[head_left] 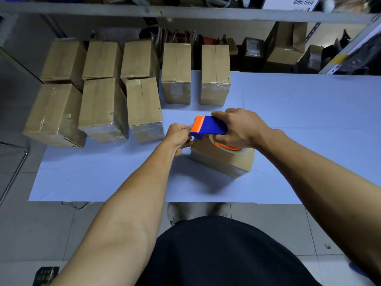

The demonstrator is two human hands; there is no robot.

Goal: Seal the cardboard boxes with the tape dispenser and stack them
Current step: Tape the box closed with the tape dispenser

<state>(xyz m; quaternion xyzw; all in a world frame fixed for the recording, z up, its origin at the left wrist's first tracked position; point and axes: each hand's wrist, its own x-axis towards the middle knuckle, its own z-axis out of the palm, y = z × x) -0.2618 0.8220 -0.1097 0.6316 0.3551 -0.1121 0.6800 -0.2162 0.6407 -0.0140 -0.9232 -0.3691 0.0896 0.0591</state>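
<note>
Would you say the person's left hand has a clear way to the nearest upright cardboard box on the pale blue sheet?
Probably yes. The nearest upright cardboard box stands just beyond the left hand, with only bare pale blue sheet between, but the hand currently pinches at the blue-and-orange tape dispenser front.

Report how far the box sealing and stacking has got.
Done, apparently: the boxes stacked at back left show glossy tape. In hand: the right hand grips the tape dispenser over the near box; the left hand pinches at its orange end. Left: taping and stacking this box; the two upright boxes stand unstacked.
</note>
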